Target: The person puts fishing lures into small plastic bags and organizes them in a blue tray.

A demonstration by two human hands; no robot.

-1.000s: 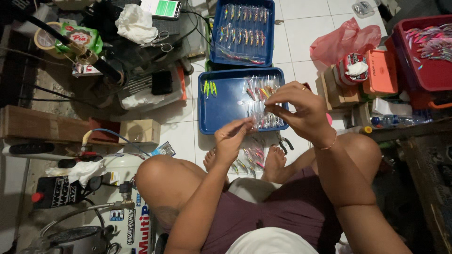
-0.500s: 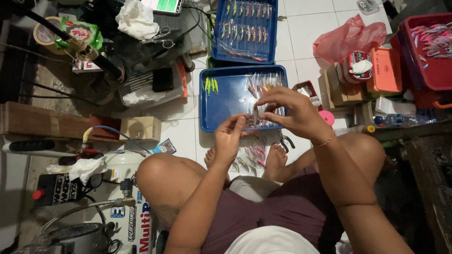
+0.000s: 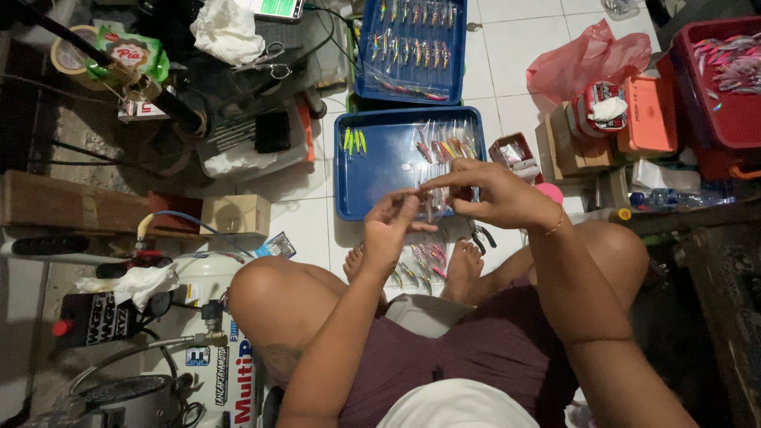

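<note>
I sit on a white tiled floor with my knees apart. My left hand (image 3: pixel 394 226) and my right hand (image 3: pixel 490 192) meet over the near edge of a blue tray (image 3: pixel 372 178). Together they pinch a small clear plastic sleeve (image 3: pixel 434 201) with a coloured fishing lure inside. The tray holds three yellow-green lures (image 3: pixel 354 141) and a pile of bagged lures (image 3: pixel 444 147). More bagged lures (image 3: pixel 420 261) lie on the floor between my feet.
A second blue tray (image 3: pixel 456 47) with rows of lures lies farther away. A red bin (image 3: pixel 725 119), an orange box (image 3: pixel 652 115) and a pink bag (image 3: pixel 583 59) stand right. A white air compressor (image 3: pixel 208 341), scissors (image 3: pixel 268 57) and tape roll (image 3: pixel 65 49) are left. Pliers (image 3: pixel 480 234) lie by my right foot.
Both hands have drawn back from above the tray toward my body and closed together on the sleeve. The view has shifted slightly.
</note>
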